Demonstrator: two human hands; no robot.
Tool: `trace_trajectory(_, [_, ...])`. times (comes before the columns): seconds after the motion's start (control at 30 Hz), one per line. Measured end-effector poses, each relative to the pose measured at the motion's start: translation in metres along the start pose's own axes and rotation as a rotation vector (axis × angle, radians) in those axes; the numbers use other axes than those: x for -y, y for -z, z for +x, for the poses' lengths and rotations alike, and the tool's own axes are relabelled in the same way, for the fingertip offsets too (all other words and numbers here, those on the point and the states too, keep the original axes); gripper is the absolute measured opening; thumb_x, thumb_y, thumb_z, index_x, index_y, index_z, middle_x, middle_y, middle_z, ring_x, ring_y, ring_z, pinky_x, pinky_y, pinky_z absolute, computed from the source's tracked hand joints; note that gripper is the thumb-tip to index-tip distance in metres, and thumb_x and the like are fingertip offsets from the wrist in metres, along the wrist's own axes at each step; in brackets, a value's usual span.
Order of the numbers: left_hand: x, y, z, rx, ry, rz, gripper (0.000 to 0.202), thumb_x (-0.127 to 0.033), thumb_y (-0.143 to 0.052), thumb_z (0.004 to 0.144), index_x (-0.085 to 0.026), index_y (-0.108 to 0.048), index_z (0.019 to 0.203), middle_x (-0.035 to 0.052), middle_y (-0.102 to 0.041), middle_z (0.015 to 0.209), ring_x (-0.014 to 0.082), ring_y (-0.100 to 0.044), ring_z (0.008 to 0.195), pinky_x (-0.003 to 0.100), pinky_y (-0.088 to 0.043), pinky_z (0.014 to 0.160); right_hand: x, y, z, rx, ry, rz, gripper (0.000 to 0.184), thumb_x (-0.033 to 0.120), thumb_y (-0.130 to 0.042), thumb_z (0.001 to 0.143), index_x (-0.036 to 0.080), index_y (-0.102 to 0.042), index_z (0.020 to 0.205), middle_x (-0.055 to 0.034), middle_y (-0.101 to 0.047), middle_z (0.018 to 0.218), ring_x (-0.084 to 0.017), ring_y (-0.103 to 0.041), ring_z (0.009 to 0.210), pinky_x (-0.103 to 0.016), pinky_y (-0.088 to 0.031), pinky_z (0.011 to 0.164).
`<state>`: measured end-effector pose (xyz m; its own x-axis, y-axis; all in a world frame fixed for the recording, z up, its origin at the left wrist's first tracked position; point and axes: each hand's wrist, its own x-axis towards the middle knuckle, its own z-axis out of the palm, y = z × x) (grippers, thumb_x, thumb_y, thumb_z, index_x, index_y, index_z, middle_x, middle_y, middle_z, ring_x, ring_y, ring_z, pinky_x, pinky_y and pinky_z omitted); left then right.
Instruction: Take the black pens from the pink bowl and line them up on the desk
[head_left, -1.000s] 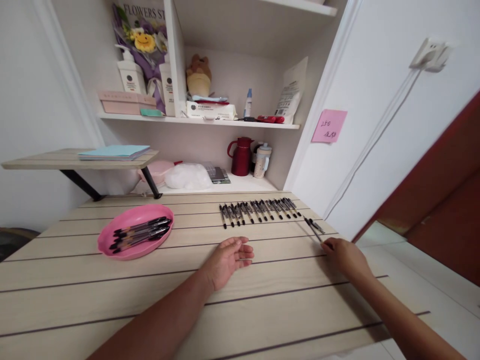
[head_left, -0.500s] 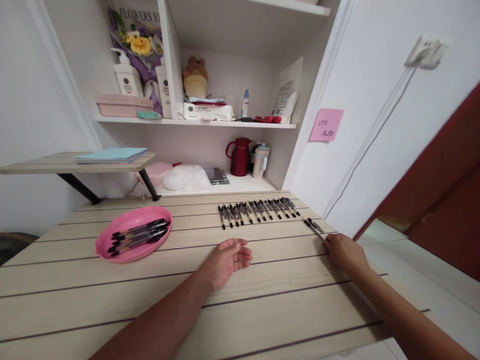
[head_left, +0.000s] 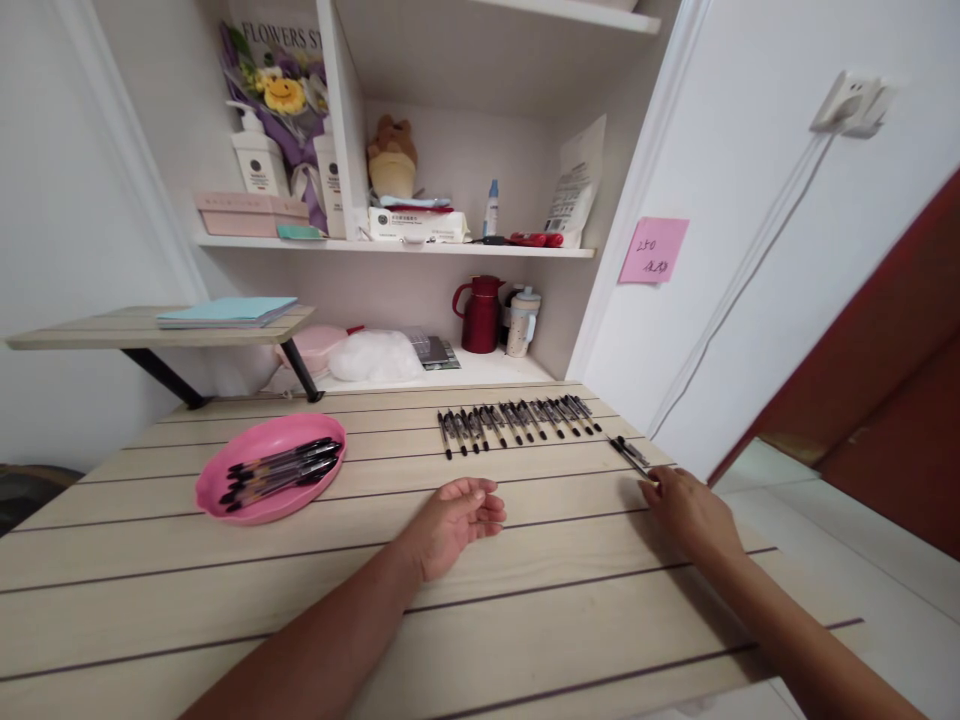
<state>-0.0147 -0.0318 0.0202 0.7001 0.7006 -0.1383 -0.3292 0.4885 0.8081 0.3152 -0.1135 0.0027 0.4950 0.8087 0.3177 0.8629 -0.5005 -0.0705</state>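
My left hand [head_left: 461, 520] rests on its side on the table, palm turned right, fingers loosely curled and apart, holding nothing. Over at the table's right side, my right hand [head_left: 691, 512] has its fingertips closed at the near end of a black-and-clear pen [head_left: 627, 455]. A second pen or small dark piece lies right alongside it; the fingers partly hide the ends. Between and beyond the hands runs a row of several similar pens [head_left: 517, 422], laid side by side. To the left, a pink bowl [head_left: 217, 512] holds several more pens [head_left: 281, 470].
A small raised shelf [head_left: 112, 328] with blue paper [head_left: 229, 312] stands at the back left. Behind the table, a white cabinet holds a red jug [head_left: 480, 315], a cup [head_left: 523, 322] and a white plastic bag [head_left: 376, 356]. The table's right edge drops off beside my right arm.
My right hand has shifted very slightly, its fingers bending a little more at the pen's near end. The left hand stays in place; the view has moved a touch.
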Motion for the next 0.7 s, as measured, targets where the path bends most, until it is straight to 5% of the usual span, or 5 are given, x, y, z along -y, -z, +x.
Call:
trace_trajectory(0.27, [0.006,0.0,0.001,0.038,-0.04,0.179,0.03,-0.041,-0.06,0.071,-0.012,-0.058,0.077,0.003,-0.058,0.061,0.0121,-0.056,0.055,0.03,-0.043,0.063,0.088,0.018,-0.062,0.24,0.301,0.357,0.025,0.035,-0.037,0.081,0.02,-0.056,0.074,-0.0028,-0.064,0.068,-0.016,-0.058,0.062,-0.025,-0.033,0.054])
trace_trajectory(0.47, [0.006,-0.01,-0.005,0.048,-0.013,0.617,0.036,-0.046,-0.053,0.071,-0.012,-0.055,0.059,0.0007,-0.053,0.05,0.0094,-0.051,0.045,0.024,-0.04,0.051,0.099,0.014,-0.085,0.206,0.289,0.313,0.027,0.041,-0.035,0.081,0.024,-0.055,0.081,-0.0013,-0.064,0.069,-0.017,-0.059,0.062,-0.025,-0.032,0.052])
trace_trajectory(0.6, [-0.026,-0.004,-0.013,-0.013,-0.114,0.919,0.024,-0.034,-0.055,0.071,-0.012,-0.063,0.078,0.0028,-0.062,0.066,0.0112,-0.056,0.061,0.023,-0.043,0.059,0.093,0.005,-0.082,0.232,0.288,0.287,0.029,0.047,-0.035,0.08,0.026,-0.054,0.082,-0.0014,-0.064,0.071,-0.02,-0.06,0.064,-0.026,-0.034,0.051])
trace_trajectory(0.7, [-0.072,0.019,-0.028,-0.24,-0.302,1.193,0.022,-0.025,-0.054,0.072,-0.011,-0.065,0.085,0.003,-0.065,0.079,0.0125,-0.057,0.074,0.023,-0.042,0.068,0.092,0.001,-0.081,0.232,0.297,0.273,0.028,0.049,-0.036,0.079,0.027,-0.054,0.082,-0.0017,-0.065,0.074,-0.021,-0.061,0.064,-0.027,-0.035,0.051])
